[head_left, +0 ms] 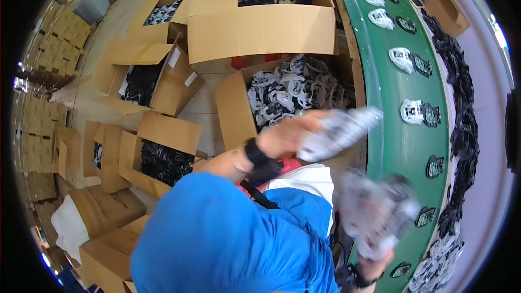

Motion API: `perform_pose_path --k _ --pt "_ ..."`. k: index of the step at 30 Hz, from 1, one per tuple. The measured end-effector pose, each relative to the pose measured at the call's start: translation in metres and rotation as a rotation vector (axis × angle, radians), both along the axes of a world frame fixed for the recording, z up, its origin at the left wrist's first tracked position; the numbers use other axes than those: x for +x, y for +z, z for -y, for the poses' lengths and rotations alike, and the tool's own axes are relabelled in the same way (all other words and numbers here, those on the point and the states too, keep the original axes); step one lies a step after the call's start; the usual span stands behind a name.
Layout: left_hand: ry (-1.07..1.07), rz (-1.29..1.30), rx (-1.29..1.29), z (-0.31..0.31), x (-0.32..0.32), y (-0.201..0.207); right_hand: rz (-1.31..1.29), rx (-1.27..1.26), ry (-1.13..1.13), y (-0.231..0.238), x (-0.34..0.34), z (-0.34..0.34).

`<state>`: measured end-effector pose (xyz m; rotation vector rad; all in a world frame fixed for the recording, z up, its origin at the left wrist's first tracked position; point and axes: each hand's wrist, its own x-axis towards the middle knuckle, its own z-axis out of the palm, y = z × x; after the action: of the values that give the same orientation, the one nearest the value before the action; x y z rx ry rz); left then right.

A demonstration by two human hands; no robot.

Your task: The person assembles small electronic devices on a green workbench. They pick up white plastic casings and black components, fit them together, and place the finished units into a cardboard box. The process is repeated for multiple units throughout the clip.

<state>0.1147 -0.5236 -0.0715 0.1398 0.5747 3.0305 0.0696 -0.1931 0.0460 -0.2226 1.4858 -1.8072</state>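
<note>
My left hand is closed around a white molded plastic shell, held between the open carton of parts and the green belt. Motion smears the shell's outline. Lower down, my right hand grips a cluster of white and greyish plastic shells over the belt's near edge, also blurred, so I cannot tell how they are stacked. Similar white shells fill the open carton just beyond my left hand. On the green belt, white shells lie beside dark parts in pairs farther along, with single dark parts nearer.
Black parts are heaped along the belt's right side, with white shells at its near end. A large carton of black parts stands at the back. Several more open cartons cover the floor to the left, near stacked boxes.
</note>
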Motion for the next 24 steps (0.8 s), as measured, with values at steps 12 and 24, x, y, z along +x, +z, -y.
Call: perform_pose_path --k 12,24 --pt "0.586 1.01 -0.008 0.142 0.06 -0.182 0.617 0.338 0.214 -0.173 -0.012 0.255" --pt "0.57 0.372 -0.73 0.087 0.055 -0.044 -0.026 0.211 0.674 -0.005 -0.023 0.111"
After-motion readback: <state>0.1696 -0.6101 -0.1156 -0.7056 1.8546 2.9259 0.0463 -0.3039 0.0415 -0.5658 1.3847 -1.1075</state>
